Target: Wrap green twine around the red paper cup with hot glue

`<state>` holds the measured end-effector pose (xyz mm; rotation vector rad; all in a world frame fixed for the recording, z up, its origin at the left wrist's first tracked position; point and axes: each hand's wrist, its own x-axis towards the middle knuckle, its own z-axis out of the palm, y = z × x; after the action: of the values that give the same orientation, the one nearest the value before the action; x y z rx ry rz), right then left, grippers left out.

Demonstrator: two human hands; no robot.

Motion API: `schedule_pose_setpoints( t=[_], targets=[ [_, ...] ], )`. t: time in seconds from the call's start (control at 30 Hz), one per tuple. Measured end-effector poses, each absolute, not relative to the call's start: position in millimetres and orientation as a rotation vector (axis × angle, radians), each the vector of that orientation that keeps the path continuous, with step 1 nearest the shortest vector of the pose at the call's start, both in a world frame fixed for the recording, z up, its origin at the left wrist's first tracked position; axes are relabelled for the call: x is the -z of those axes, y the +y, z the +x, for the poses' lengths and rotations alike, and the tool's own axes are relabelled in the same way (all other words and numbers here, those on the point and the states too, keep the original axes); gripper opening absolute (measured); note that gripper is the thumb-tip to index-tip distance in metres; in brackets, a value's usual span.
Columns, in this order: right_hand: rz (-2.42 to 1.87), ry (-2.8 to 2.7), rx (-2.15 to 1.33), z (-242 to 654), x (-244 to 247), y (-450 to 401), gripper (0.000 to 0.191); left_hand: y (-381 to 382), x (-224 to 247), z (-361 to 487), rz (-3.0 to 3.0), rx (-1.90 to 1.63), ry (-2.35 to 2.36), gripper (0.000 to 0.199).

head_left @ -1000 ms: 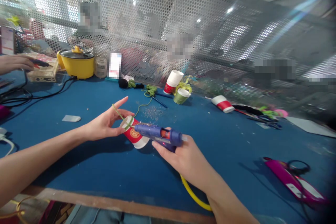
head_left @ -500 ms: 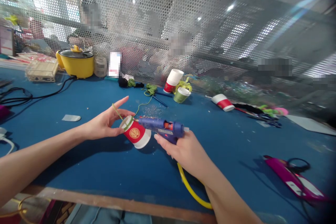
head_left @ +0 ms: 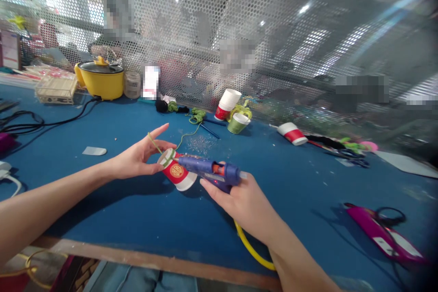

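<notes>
Paper cup point(head_left: 184, 181), red and white with a gold emblem, sits tilted at the middle of the person's reach, its yarn-wound end turned toward ten o'clock. From where I stand, I can see the left hand point(head_left: 145, 157) steadying that end between thumb and fingers, with green yarn point(head_left: 187, 135) looped over the raised index finger and trailing off to a small tangled bunch point(head_left: 197, 116) between twelve and one o'clock of the cup. The right hand point(head_left: 239, 198) is wrapped round a blue hot glue gun point(head_left: 201, 166), its nozzle right at the wound yarn near the cup's edge; whether the tip actually touches, I can't tell.

Reading the clock from that cup across the blue table point(head_left: 143, 214), a yellow electric pot point(head_left: 104, 84) stands between ten and eleven, a clear jar point(head_left: 132, 85) just beside it. Between one and two lean stacked paper cups point(head_left: 227, 104), next to a green-wrapped cup point(head_left: 237, 124). Another red-and-white cup point(head_left: 292, 133) lies on its side toward two, and a magenta device point(head_left: 378, 230) with a black cord rests between three and four.
</notes>
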<state>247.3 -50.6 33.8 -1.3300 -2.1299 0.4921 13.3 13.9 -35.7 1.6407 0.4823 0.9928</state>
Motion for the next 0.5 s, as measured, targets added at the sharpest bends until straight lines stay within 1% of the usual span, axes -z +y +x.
schedule_pose_setpoints(
  t=[0.17,0.5],
  targets=[
    [-1.347,-2.127,-0.486,246.7,-31.1,-52.7,0.011,13.3,35.0,14.2,1.642,-1.0,0.486,0.084],
    [-1.384,-2.121,-0.523,249.2,-33.5,-48.0,0.015,12.7,33.6,13.1,1.646,-0.986,0.493,0.084]
  ],
)
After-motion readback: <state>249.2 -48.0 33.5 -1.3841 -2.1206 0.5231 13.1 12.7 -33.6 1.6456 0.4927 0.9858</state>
